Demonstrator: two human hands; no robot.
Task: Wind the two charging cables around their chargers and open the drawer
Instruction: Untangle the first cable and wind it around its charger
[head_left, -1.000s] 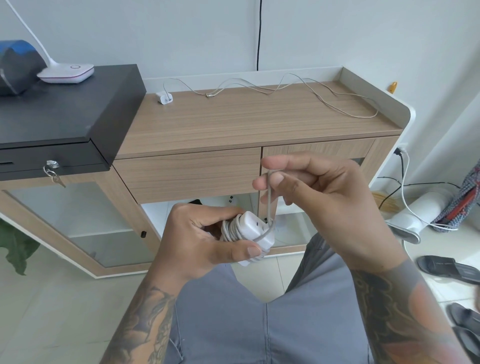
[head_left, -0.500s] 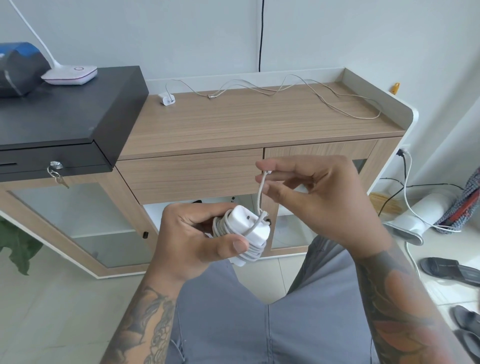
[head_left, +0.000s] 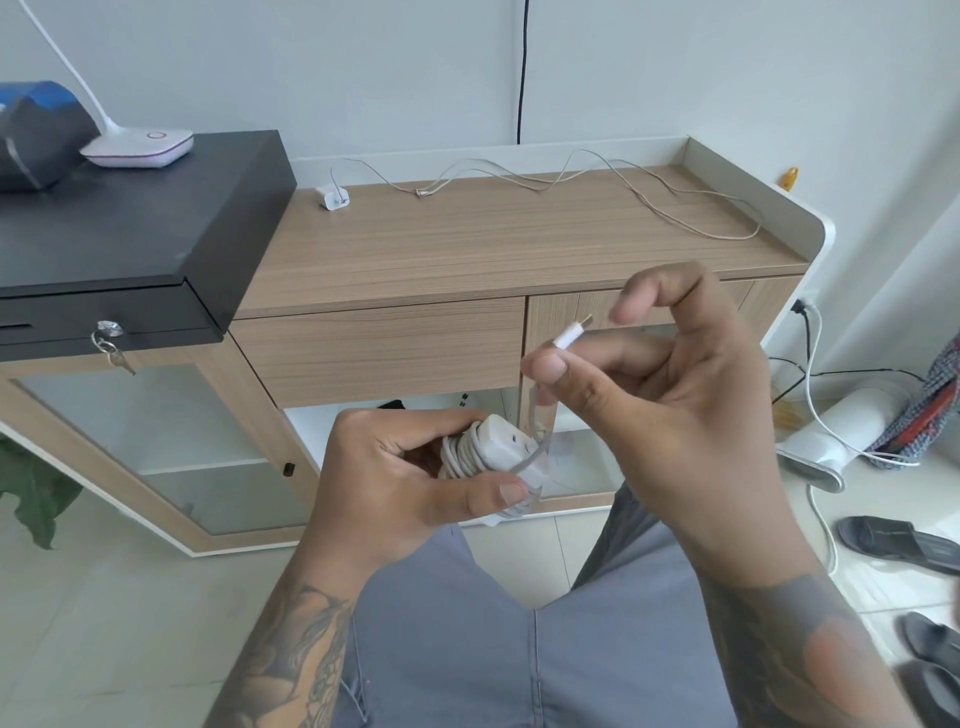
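Note:
My left hand (head_left: 400, 473) grips a white charger (head_left: 501, 449) with its white cable wound around it in several turns. My right hand (head_left: 670, 374) pinches the free end of that cable near the plug (head_left: 571, 335), a short way above and right of the charger. A second small white charger (head_left: 331, 197) lies at the back left of the wooden cabinet top (head_left: 493, 244), and its thin cable (head_left: 597, 187) trails loose across the top to the right. The wooden drawer front (head_left: 379, 353) below the top is closed.
A black cash box (head_left: 119, 228) with keys (head_left: 111, 351) in its lock stands at the left, with a white lamp base (head_left: 137, 148) on it. Glass cabinet doors are below. A white appliance (head_left: 831, 441), cords and sandals (head_left: 893, 540) lie on the floor at the right.
My right hand has drawn the cable's short free end upward and to the right, so the plug now shows between its fingers. The left hand keeps its grip on the wound charger.

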